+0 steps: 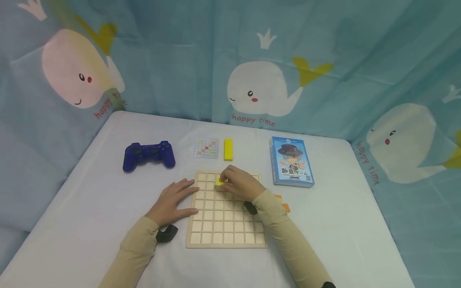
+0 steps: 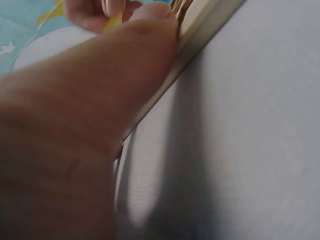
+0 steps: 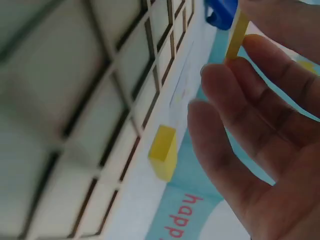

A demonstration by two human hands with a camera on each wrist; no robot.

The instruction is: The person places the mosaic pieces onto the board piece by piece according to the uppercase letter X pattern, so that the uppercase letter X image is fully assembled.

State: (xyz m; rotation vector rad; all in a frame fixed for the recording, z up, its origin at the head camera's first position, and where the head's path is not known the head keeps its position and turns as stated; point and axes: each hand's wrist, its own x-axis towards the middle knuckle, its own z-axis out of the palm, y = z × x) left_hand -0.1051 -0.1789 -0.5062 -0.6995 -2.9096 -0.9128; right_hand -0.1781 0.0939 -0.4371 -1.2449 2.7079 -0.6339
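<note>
Clock centred on the pale wooden board of square cells (image 1: 227, 245), 12 on the far side. Small thin yellow tile (image 1: 219, 182) is over the board's far part, between 11 and 12. Right-hand grip (image 1: 242, 185) has it pinched between thumb and fingertips, spread no wider than the tile. Tile touching the ribs or not: can't tell. Left-hand grip (image 1: 176, 202) is spread wide, holding nothing, thumb and fingertips at the board's rim around 9 to 10.

Main risk, my read: it's a fingertip-only pinch, so a slight twist could drop the tile or leave it tilted across a rib. Next: the board could slide on the white cloth-covered table (image 1: 108, 208) if the left pushes or lets go (bracing is one side only). Beige right sleeve (image 1: 291, 240) overlaps the orange and yellow pieces (image 1: 286, 207) at 3; a low sweep could scatter them. Black wrist unit (image 1: 250, 208) might snag a rib. Solid yellow block (image 1: 228, 150) at 12, just past the rim, is bumpable on overshoot.
</note>
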